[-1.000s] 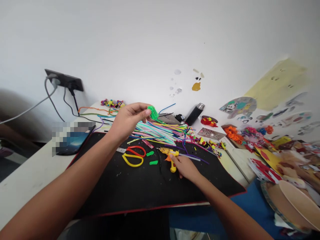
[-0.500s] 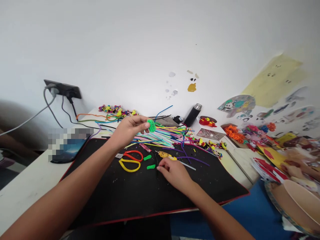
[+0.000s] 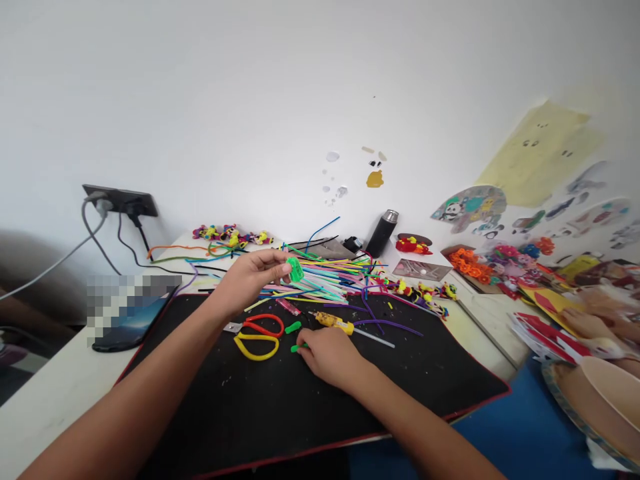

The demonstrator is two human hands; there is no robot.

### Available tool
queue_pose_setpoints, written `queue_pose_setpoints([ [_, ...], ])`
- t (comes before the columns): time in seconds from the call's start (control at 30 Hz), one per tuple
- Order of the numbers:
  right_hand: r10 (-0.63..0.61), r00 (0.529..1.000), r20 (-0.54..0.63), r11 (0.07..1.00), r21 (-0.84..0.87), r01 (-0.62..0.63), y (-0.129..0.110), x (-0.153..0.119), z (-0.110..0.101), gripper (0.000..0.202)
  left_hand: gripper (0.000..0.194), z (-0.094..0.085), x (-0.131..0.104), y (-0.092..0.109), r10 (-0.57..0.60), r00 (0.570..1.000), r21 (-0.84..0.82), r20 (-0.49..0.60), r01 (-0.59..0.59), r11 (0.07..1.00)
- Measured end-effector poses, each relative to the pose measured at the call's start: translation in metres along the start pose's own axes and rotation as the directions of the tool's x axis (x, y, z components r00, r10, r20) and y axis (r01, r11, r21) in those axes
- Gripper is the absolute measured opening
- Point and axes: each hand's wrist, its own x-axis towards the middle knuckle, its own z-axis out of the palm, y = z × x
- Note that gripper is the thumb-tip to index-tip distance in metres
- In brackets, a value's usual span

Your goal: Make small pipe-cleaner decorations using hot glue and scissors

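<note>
Pinched between thumb and fingers of my left hand is a green piece, raised over the back of the black mat. My right hand is low over the mat, its fingertips closed at a small green strip and partly covering it. A second green strip lies just behind. Left of the strips are scissors with one red and one yellow handle. A yellow tool lies behind my right hand, near a red-handled tool. Many coloured stems are heaped at the back.
A phone lies at the left, below a wall socket. A black bottle and a small box stand at the back. Another person's hand is at the far right, above a basket.
My right hand has moved left and its fingertips have come to the nearer green strip. My left hand still holds the green piece. The view has shifted slightly.
</note>
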Motion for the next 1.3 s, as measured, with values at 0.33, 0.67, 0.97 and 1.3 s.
queue_pose_setpoints([
  [0.33, 0.254, 0.919, -0.302, 0.627, 0.775, 0.081, 0.001, 0.008, -0.007, 0.017, 0.031, 0.003, 0.001, -0.013, -0.047, 0.999, 0.035, 0.019, 0.047, 0.998],
  [0.67, 0.404, 0.781, -0.477, 0.475, 0.839, 0.266, -0.008, 0.018, -0.029, 0.022, 0.031, 0.007, 0.001, -0.017, -0.080, 0.993, 0.251, 0.085, 0.056, 0.966],
  [0.97, 0.467, 0.750, -0.469, 0.393, 0.869, 0.299, -0.003, 0.025, -0.019, 0.026, 0.032, 0.010, 0.000, -0.022, -0.092, 0.988, 0.210, 0.124, 0.065, 0.976],
  [1.3, 0.472, 0.731, -0.493, 0.405, 0.858, 0.317, 0.000, 0.025, -0.019, 0.023, 0.026, 0.020, -0.002, -0.013, -0.087, 0.986, 0.240, 0.143, 0.051, 0.969],
])
